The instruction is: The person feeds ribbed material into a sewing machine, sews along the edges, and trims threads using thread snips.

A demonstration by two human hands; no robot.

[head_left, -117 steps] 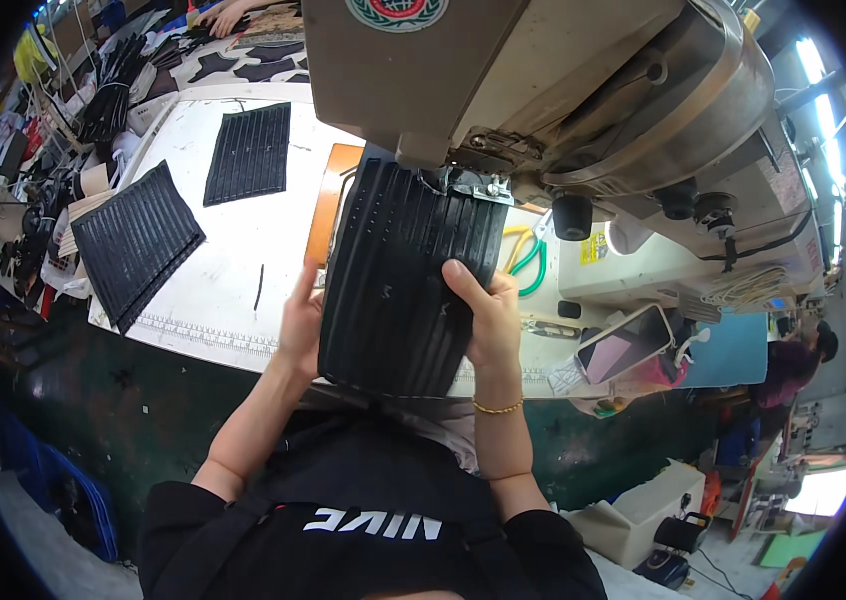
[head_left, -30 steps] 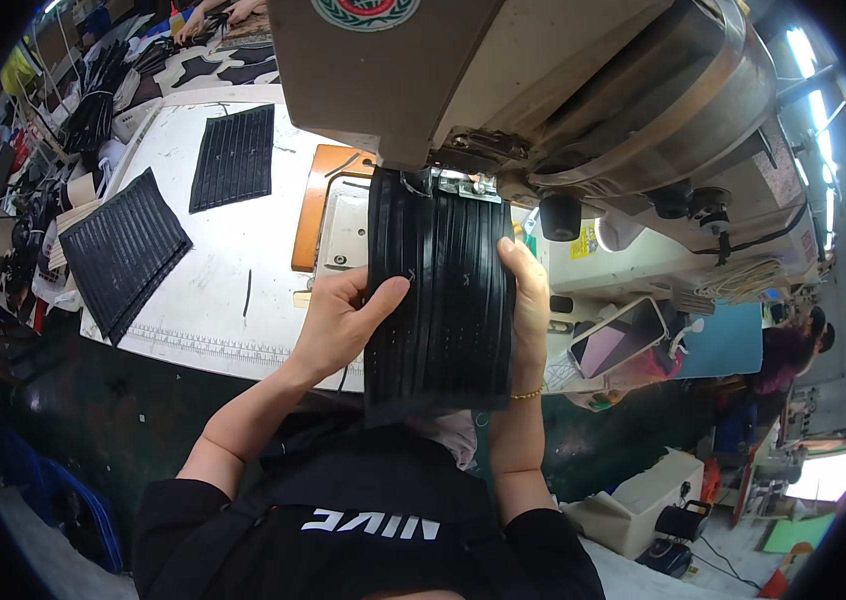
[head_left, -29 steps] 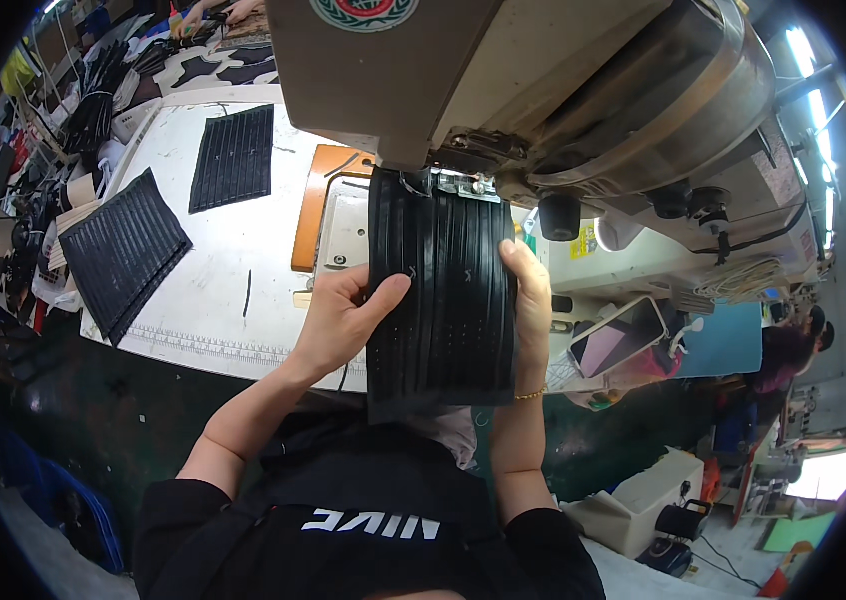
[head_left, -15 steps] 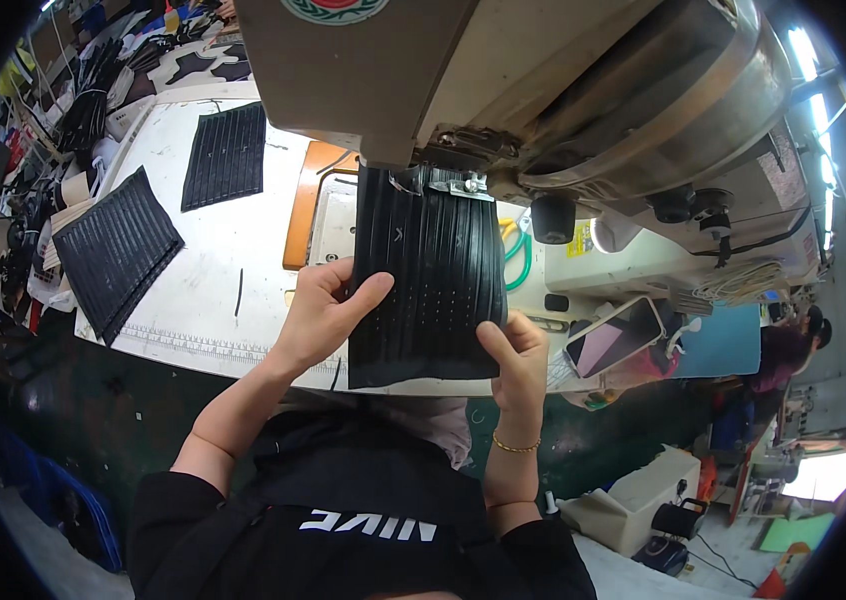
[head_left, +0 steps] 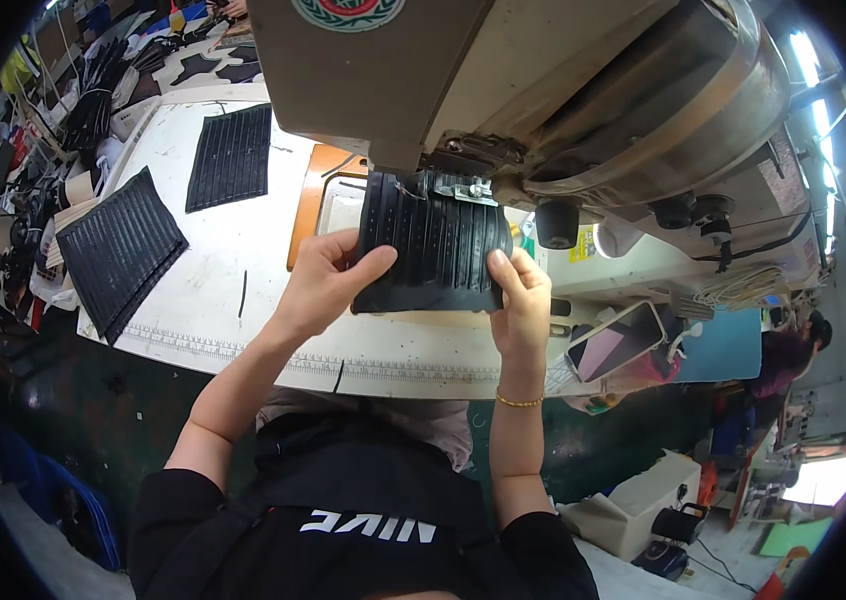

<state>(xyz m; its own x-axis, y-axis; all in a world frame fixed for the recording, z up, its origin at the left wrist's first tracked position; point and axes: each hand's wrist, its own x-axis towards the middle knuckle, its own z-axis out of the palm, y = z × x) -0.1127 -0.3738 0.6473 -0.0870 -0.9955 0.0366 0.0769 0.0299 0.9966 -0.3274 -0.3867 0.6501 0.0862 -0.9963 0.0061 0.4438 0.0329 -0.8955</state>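
- Black ribbed panel (head_left: 433, 245): held beneath the head of a sewing machine (head_left: 373, 70), well in from the near edge of the white bench (head_left: 228, 240).
- Gripped at its left side by left hand (head_left: 318, 280): partly closed, thumb flat on top, fingers mostly hidden below.
- Pinched at its right side by right hand (head_left: 523, 300): thumb on top, fingers folded at the edge.
- Progress, by judgement: partway through. Engaged at far end with metal foot (head_left: 473, 192); not yet under it at near end. Beyond the foot: hidden. Stitching: too fine to confirm.
- Overhanging left edge of bench, close to near-left corner: skewed ribbed panel (head_left: 123, 255), seemingly layered along one side. Toward far edge: squarer ribbed panel (head_left: 230, 158). Finished or waiting: cannot tell.
- Material: leather-like by look, dull black with sheen along ridges; parallel raised ribs running away from near edge, rows of small pale dots between, plain smooth band across near end. Probably pliable.
- Beside it, left: smooth orange plate (head_left: 308, 215). Along bench's near edge: printed ruler tape (head_left: 413, 370).
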